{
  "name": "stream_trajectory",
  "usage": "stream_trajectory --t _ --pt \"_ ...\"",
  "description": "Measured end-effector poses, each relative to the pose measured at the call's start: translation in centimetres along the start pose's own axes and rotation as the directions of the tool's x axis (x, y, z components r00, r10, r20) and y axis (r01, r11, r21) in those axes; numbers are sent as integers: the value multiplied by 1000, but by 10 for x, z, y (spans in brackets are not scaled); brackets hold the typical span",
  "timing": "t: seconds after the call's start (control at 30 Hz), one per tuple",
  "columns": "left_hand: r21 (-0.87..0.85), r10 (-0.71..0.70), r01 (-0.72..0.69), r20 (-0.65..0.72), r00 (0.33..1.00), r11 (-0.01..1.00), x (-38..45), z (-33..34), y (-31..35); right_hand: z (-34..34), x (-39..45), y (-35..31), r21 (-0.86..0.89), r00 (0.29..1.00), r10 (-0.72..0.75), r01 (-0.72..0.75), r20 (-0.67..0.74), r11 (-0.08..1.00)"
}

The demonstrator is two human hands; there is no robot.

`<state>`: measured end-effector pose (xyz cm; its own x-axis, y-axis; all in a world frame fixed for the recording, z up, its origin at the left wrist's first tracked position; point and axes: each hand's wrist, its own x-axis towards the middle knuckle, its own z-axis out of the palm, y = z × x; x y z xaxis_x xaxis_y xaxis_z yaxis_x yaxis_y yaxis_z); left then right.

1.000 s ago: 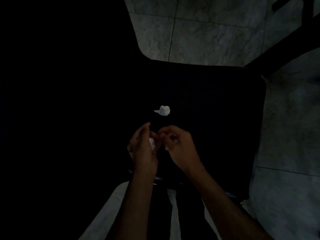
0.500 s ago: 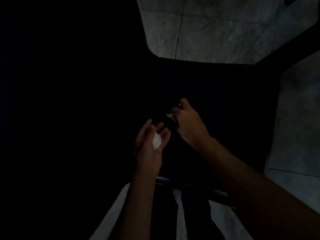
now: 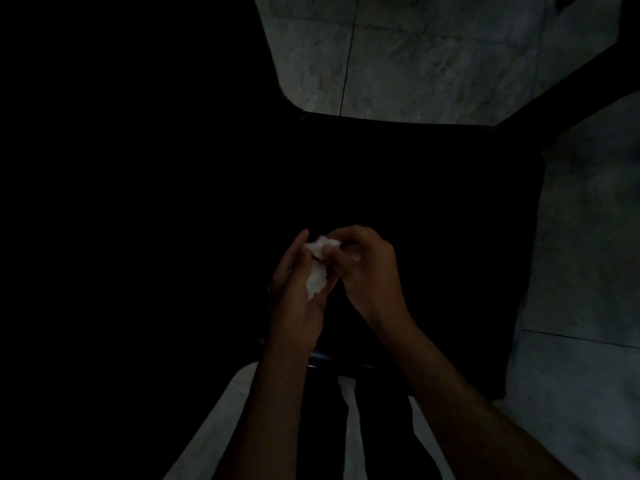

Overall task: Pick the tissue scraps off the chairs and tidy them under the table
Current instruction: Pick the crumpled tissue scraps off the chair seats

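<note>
Now the right hand point(image 3: 363, 268) has come back, pinching a new tissue scrap point(image 3: 320, 244) into the cupped left hand point(image 3: 298, 292); chair point(image 3: 433, 220) looks clean.

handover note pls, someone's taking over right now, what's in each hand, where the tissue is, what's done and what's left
Left hand: cupped palm up over the dark chair seat, holding a wad of white tissue scraps.
Right hand: fingertips pinching another tissue scrap against the left palm, adding it to the wad.
Done: no loose scrap shows on this seat, though the view is very dark.
Left: check the seat and other chairs, then tidy the chairs under the table; neither is in view.
</note>
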<state>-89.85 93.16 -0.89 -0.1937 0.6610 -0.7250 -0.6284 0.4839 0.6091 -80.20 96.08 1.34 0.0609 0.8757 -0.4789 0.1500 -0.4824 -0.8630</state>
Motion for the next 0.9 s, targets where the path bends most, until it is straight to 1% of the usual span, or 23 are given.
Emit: stream_trajectory --t 0.03,0.13,0.27,0.33,0.4,0.5,0.57,0.6,0.67,0.73,0.83,0.9 --pt "32 26 -26 7 1000 999 -1 1 -1 4 -2 -2 2 1000 -7 7 24 1000" --pt "64 57 -58 14 998 996 -5 4 -1 11 -6 -8 109 998 10 -16 56 994" --pt "85 78 -77 -11 997 993 -9 14 1 12 -12 -9 92 994 3 -13 107 996" --pt "115 66 -60 -50 997 992 -11 18 2 9 -13 -7 -6 990 -36 38 135 999" --pt "149 64 -51 -86 994 988 -13 21 3 6 -14 -3 -173 981 -77 108 180 979" --pt "172 73 -51 -125 989 984 -17 22 1 -2 -18 1 -380 980 -58 127 188 916" --pt "166 76 -58 -104 992 984 -19 23 1 -9 -23 1 -440 981 -38 119 188 890" --pt "179 89 -71 -94 992 981 -20 24 2 -11 -26 1 -407 981 -30 107 191 907" --pt "220 114 -96 -68 991 971 -21 27 4 -15 -33 -1 -255 985 -20 64 173 965" --pt "246 107 -96 -33 994 965 -25 34 6 -21 -42 -6 -97 992 -6 18 125 995" --pt "266 106 -92 -39 994 960 -34 44 12 -35 -55 -18 93 999 30 -31 18 995" --pt "288 113 -86 -77 991 954 -42 50 21 -47 -62 -29 139 997 50 -40 -67 989"
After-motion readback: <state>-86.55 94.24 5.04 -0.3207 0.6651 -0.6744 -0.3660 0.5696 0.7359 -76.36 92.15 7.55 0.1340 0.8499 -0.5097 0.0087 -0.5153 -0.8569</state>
